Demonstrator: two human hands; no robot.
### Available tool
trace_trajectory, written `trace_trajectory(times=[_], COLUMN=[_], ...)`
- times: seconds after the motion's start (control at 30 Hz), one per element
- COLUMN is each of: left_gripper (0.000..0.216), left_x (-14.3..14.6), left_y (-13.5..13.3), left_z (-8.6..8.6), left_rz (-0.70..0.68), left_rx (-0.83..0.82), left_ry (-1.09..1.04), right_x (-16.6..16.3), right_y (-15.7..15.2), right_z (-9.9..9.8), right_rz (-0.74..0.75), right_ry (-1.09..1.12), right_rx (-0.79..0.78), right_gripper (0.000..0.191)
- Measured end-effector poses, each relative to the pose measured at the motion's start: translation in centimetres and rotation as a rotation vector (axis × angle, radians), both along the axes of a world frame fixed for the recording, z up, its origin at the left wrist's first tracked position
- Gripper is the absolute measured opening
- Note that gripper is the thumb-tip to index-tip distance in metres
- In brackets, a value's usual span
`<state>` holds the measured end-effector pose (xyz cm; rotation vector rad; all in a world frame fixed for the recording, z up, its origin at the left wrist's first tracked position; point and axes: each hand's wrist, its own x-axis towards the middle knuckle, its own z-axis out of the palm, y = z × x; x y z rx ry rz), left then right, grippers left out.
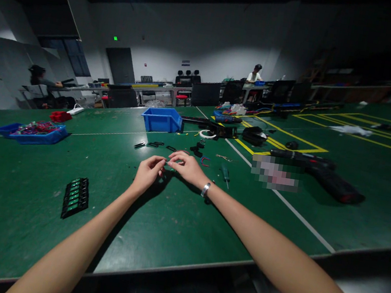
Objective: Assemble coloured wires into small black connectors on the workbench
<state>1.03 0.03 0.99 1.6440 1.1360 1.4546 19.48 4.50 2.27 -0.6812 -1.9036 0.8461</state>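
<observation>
My left hand [149, 171] and my right hand [188, 167] meet over the green table [155, 228], fingertips pinched together. A small dark piece shows between them, too small for me to tell its kind. Just beyond the hands lie small black frame-like parts [155, 144] and black pieces [197, 150]. To the right of my right hand rests a screwdriver [225, 172] with a green handle. Nearer to me, on the left, lies a black holder with a row of green boards [76, 196].
A blue bin [162, 120] stands beyond my hands. At left, a blue tray [42, 134] holds coloured wires, with a red bundle [60, 116] behind it. A black power drill [332, 178] lies at right. Two people sit at far tables.
</observation>
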Motion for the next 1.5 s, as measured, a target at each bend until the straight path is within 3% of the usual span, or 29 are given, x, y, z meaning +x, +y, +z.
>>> trace_trajectory(times=[0.57,0.87,1.5], left_gripper=[0.041,0.042,0.041], left_x=[-0.5,-0.9,-0.7], left_y=[0.8,0.9,0.5], left_z=[-0.9,-0.9,-0.7], left_rz=[-0.093,-0.035,-0.045], left_rx=[-0.124,-0.101,-0.072], left_ry=[-0.27,-0.162,-0.162], right_x=[0.1,0.1,-0.3], right_y=[0.3,0.3,0.2], right_z=[0.3,0.6,0.2], right_rz=[-0.011,-0.018,-0.004], right_ry=[0.044,0.034,0.038], right_rx=[0.02,-0.03,0.009], right_gripper=[0.019,0.02,0.015])
